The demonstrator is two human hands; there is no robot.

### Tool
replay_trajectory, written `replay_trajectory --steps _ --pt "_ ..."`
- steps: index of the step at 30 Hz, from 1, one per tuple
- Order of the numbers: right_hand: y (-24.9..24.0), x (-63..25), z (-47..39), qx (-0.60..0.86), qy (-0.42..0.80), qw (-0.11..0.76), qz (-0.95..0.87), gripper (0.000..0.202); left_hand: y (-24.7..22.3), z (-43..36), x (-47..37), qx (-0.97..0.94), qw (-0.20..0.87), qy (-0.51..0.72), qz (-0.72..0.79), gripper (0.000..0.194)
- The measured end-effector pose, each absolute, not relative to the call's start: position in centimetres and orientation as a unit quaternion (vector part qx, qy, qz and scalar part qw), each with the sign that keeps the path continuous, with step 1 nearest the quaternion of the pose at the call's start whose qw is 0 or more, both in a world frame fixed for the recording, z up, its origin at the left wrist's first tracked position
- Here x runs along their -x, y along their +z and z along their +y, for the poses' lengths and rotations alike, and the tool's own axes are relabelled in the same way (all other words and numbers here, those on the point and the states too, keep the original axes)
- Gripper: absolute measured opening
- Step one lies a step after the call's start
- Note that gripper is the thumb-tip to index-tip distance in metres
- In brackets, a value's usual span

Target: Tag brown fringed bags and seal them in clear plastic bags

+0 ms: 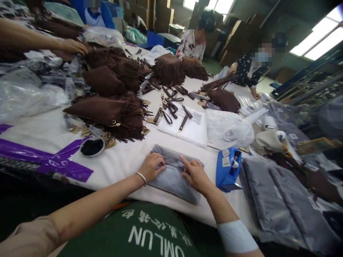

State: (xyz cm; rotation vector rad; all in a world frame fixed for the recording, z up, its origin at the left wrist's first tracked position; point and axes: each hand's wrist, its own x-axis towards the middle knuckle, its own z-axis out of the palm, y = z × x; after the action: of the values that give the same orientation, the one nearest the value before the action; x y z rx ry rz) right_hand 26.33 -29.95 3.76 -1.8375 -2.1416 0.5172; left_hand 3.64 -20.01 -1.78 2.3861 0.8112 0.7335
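A flat grey package in a clear plastic bag (171, 184) lies on the table right in front of me. My left hand (152, 167) is on its upper left part, fingers bent and pressed together on the plastic. My right hand (197, 174) rests on the upper right side, index finger stretched out over the plastic and thumb apart. Just right of the package stands a blue tape dispenser (227, 171). Beyond it lie a stack of white sheets (184, 125) and several brown wrist straps (171, 107) with metal clips.
Brown fringed bags (107, 112) fill the left and back. A small bowl of black material (92, 147) sits near purple tape (64, 160). Packed grey bags (284, 196) lie at right, with a crumpled clear plastic bag (230, 130) behind the dispenser. Co-workers stand around the table; one's hand (73, 46) reaches in from the left.
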Motion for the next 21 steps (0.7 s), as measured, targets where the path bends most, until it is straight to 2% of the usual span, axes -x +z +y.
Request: replay_trajectory --steps 3,6,9,13,15,18,21 --pt "2.9 -26.1 -28.3 0.637 0.162 0.057 -0.751 0.075 -1.8 -20.2 -3.6 -0.880 0.247 0.269 0.303 0.008" --pt "2.2 -27.1 -28.4 0.697 0.114 0.033 -0.708 0.078 -1.9 -20.2 -3.6 -0.881 0.247 0.265 0.304 0.008" --pt "1.6 -28.3 -29.2 0.765 0.046 0.065 -0.639 0.085 -1.9 -20.2 -3.6 -0.879 0.252 0.266 0.304 0.008" --pt "0.4 -28.6 -30.2 0.734 0.041 0.131 -0.665 0.087 -2.0 -20.4 -3.6 -0.880 0.254 0.264 0.304 0.008" --pt "0.0 -28.5 -30.4 0.725 0.040 0.139 -0.673 0.080 -2.0 -20.3 -3.4 -0.878 0.256 0.266 0.304 0.011" --pt "0.8 -28.5 -29.9 0.747 -0.001 0.196 -0.636 0.053 -2.0 -19.8 -2.6 -0.871 0.261 0.273 0.314 0.020" --pt "2.7 -27.5 -28.3 0.726 0.059 0.264 -0.632 0.035 -1.9 -19.0 -1.3 -0.856 0.255 0.275 0.356 0.020"
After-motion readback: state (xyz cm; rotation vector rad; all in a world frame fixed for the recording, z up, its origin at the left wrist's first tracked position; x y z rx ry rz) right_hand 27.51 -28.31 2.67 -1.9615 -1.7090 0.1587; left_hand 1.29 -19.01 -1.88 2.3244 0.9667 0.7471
